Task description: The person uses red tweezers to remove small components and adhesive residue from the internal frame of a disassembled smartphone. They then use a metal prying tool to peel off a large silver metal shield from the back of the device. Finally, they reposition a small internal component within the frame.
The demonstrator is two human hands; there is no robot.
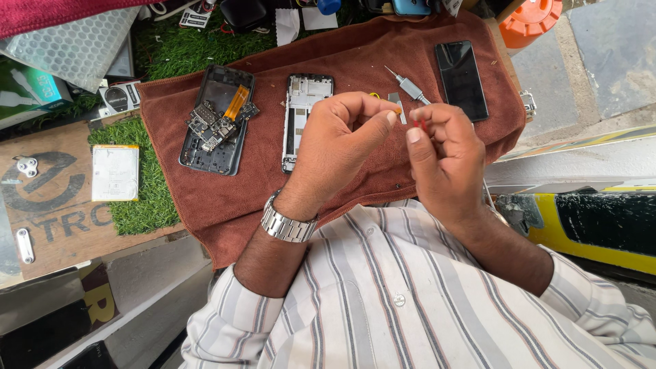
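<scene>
My left hand (339, 140) and my right hand (443, 154) are raised close together over a brown towel (225, 198). Thumb and fingers of my left hand pinch a tiny orange-tipped part (398, 109). In my right hand's fingertips there is a tiny red part (422, 125). On the towel under them lie a white phone frame (301, 109), an opened dark phone back with loose boards and an orange flex cable (220, 117), a small screwdriver (408, 86) and a black phone screen (462, 79).
A flat white battery (115, 172) lies on green turf at the left beside a wooden board (48, 205). Boxes and bubble wrap (75, 41) crowd the far left. An orange tub (529, 19) stands at the far right corner.
</scene>
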